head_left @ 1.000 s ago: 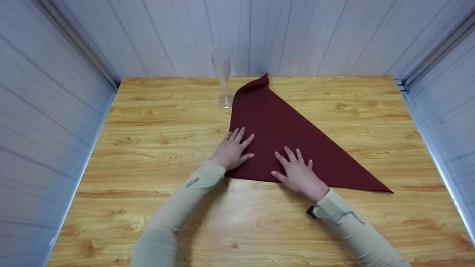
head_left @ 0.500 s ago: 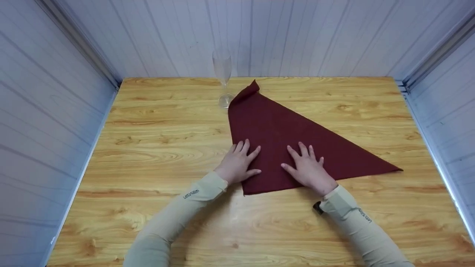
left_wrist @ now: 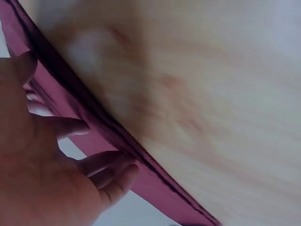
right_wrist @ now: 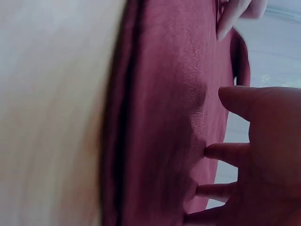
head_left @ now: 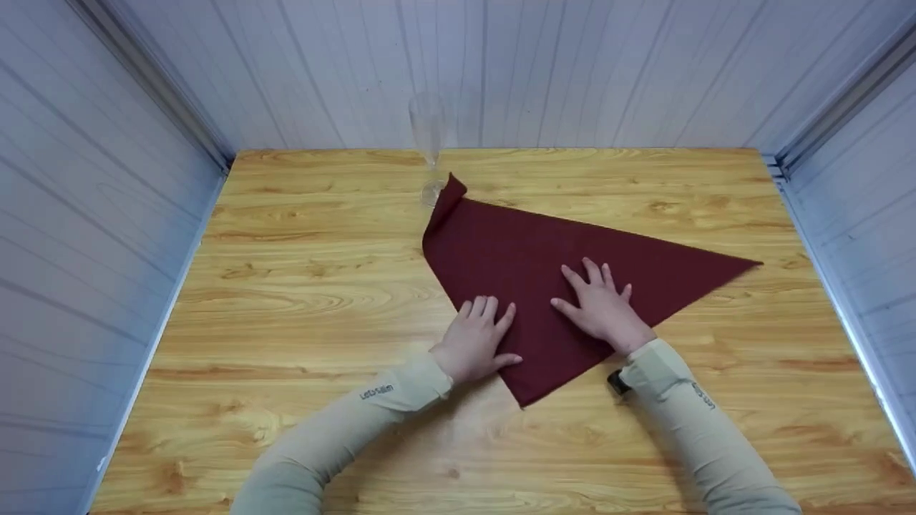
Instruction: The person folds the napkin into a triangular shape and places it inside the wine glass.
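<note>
A dark red cloth napkin (head_left: 529,265), folded to a rough triangle, lies on the table with one long point to the right and a corner toward the person. Its far left corner curls up in a small roll. My left hand (head_left: 476,340) rests on the napkin's left edge, fingers spread, thumb near the front corner. Farther right, my right hand (head_left: 601,304) presses on the cloth with spread fingers. In the left wrist view the fingertips touch the napkin (left_wrist: 101,136) along its layered edge. The right wrist view shows fingertips on the cloth (right_wrist: 174,117).
A clear champagne flute (head_left: 428,125) stands upright at the back, its foot partly behind the napkin's curled corner. The wood-grain table (head_left: 286,286) is bounded by white panelled walls (head_left: 572,71) at the back and both sides.
The napkin has turned anticlockwise under both hands: its right point has swung away and its front corner has come nearer. The curled corner has moved left, in front of the flute's foot.
</note>
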Demonstrator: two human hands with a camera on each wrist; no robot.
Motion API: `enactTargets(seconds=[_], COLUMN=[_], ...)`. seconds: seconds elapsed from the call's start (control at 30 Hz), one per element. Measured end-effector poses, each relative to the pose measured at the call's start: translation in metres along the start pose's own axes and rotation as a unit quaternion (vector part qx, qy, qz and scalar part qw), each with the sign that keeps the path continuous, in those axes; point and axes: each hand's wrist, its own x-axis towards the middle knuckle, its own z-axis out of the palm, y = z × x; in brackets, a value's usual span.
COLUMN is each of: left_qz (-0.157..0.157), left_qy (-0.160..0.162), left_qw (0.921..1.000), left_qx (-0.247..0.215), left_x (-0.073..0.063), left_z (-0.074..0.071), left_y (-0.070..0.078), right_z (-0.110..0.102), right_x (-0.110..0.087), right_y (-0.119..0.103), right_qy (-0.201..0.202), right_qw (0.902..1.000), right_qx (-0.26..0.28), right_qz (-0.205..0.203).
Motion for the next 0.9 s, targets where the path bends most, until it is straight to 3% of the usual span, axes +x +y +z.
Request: enactTargets(seconds=[0.13, 0.27, 0.5, 0.73, 0.9], left_qz=[0.003, 0.005, 0.004, -0.041, -0.073], left_qy=[0.017, 0.025, 0.011, -0.003, -0.017], left_qw=[0.9997, 0.9997, 0.9982, 0.9957, 0.9929], left_qx=[0.016, -0.004, -0.059, -0.083, -0.093], left_x=[-0.001, 0.002, 0.021, 0.041, 0.047], left_z=[-0.001, 0.004, 0.016, 0.021, 0.022], left_y=[0.008, 0.000, -0.039, -0.081, -0.107], right_z=[0.000, 0.000, 0.000, 0.003, 0.002], right_x=[0.005, 0.006, 0.006, 0.005, 0.005], right_y=[0.003, 0.005, 0.008, 0.011, 0.011], right_qy=[0.006, 0.012, 0.011, 0.023, 0.021], right_qw=[1.0000, 0.9999, 0.9998, 0.9993, 0.9994], right_qx=[-0.004, -0.003, -0.002, -0.004, -0.006], right_qz=[0.001, -0.004, -0.015, -0.028, -0.028])
